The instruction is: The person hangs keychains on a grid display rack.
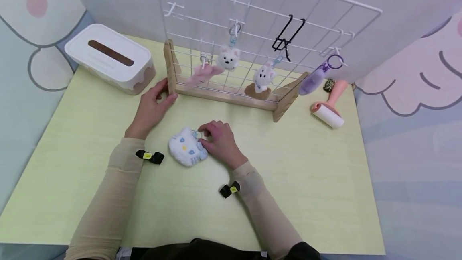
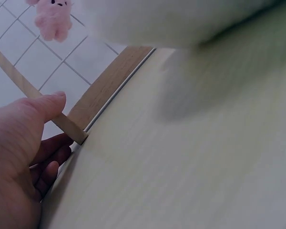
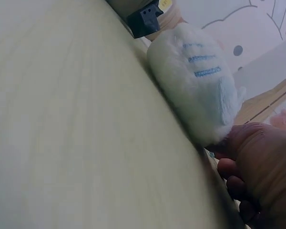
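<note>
My left hand (image 1: pixel 149 107) grips the left wooden end (image 1: pixel 170 65) of a white wire grid rack, thumb on one side and fingers behind. The left wrist view shows this hold on the wooden strip (image 2: pixel 69 128) close up. A fluffy white cat-face plush keychain (image 1: pixel 185 148) with blue stitching and a yellow nose lies on the table in front of the rack. At its upper right edge, my right hand (image 1: pixel 221 141) pinches its light blue clasp and ring, partly hidden by the fingers. In the right wrist view, the plush (image 3: pixel 190 81) stands beside the thumb.
On the rack hang a pink plush (image 1: pixel 203 73), two white plush charms (image 1: pixel 228 58) and a purple charm (image 1: pixel 312 81). A black hook (image 1: pixel 285 39) sits on the grid. A tissue box (image 1: pixel 108 53) is left; a lint roller (image 1: pixel 328 113) lies right beside a small dark item (image 1: pixel 329 85).
</note>
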Demonstrator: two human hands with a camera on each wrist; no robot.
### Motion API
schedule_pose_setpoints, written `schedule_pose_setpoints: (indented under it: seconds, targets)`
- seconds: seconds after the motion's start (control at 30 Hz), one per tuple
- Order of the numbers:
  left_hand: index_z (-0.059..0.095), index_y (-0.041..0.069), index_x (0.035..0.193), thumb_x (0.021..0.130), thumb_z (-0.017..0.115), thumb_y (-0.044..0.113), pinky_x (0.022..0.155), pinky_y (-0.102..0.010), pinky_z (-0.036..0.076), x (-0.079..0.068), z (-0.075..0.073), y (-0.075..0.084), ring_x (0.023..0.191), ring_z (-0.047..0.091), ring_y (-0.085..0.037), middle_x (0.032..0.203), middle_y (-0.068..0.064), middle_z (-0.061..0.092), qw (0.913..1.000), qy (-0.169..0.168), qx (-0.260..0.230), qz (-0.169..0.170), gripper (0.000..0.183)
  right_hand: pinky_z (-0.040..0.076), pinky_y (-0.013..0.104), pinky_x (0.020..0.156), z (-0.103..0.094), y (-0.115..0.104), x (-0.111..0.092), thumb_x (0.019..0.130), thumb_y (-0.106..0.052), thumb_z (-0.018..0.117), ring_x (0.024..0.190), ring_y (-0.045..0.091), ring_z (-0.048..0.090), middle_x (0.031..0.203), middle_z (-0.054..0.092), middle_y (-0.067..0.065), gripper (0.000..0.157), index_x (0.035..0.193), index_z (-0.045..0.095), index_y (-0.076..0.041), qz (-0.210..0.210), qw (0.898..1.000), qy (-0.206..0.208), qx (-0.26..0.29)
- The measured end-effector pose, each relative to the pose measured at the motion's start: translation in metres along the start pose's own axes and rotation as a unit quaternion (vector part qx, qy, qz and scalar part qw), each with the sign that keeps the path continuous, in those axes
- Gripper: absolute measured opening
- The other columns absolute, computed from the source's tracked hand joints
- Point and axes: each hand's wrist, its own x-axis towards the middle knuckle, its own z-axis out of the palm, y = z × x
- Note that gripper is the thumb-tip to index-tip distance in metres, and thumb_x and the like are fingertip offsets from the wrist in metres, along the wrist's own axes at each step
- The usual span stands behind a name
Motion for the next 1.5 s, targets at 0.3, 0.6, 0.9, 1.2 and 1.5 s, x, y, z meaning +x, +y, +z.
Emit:
schedule_pose_setpoints:
  seconds: [0.3,0.6,0.9,1.2,1.5]
  targets:
    - [0.043,0.022,0.164,0.105,0.066,0.044,0.106,-0.051,0.04,0.001,0.0,0.001,0.136,0.053,-0.028,0.157,-0.013,0.055,1.0,-0.001,0.005,0.002,0.067,0.039,0.042,0.094,-0.004,0.001,-0.002,0.087,-0.016,0.087,0.088,0.017,0.055,0.088,0.067,-0.003,0.017,0.09,0.07,-0.015,0.005,0.999,-0.022,0.043]
    - [0.042,0.023,0.164,0.105,0.066,0.044,0.103,-0.046,0.04,-0.002,-0.002,0.0,0.13,0.054,-0.026,0.155,-0.012,0.057,0.9999,0.004,0.012,0.001,0.067,0.037,0.042,0.094,0.002,0.002,-0.002,0.089,-0.018,0.085,0.085,0.015,0.052,0.086,0.064,-0.005,0.015,0.098,0.073,-0.016,-0.017,0.999,-0.009,0.043]
    - [0.042,0.025,0.164,0.104,0.066,0.045,0.105,-0.048,0.04,-0.003,-0.003,0.001,0.135,0.053,-0.026,0.158,-0.009,0.054,0.9999,0.003,0.01,-0.006,0.068,0.039,0.044,0.097,0.002,-0.007,0.008,0.094,-0.022,0.08,0.1,0.02,0.054,0.104,0.065,-0.002,0.038,0.131,0.072,-0.021,-0.024,0.999,-0.047,-0.011]
    - [0.042,0.025,0.164,0.104,0.066,0.046,0.104,-0.047,0.039,-0.003,-0.002,0.001,0.134,0.053,-0.025,0.157,-0.01,0.055,1.0,0.005,0.002,-0.006,0.067,0.038,0.041,0.097,0.004,-0.005,0.007,0.091,-0.018,0.083,0.095,0.019,0.054,0.098,0.065,-0.001,0.027,0.117,0.075,-0.015,-0.013,0.999,-0.036,0.012]
    - [0.043,0.025,0.164,0.105,0.066,0.044,0.105,-0.049,0.039,-0.002,0.0,0.002,0.132,0.053,-0.026,0.155,-0.012,0.056,1.0,-0.001,0.002,-0.008,0.066,0.038,0.037,0.086,0.006,-0.002,-0.014,0.088,-0.015,0.086,0.08,0.015,0.05,0.079,0.06,-0.004,0.014,0.093,0.073,-0.013,0.012,0.999,0.012,0.04]
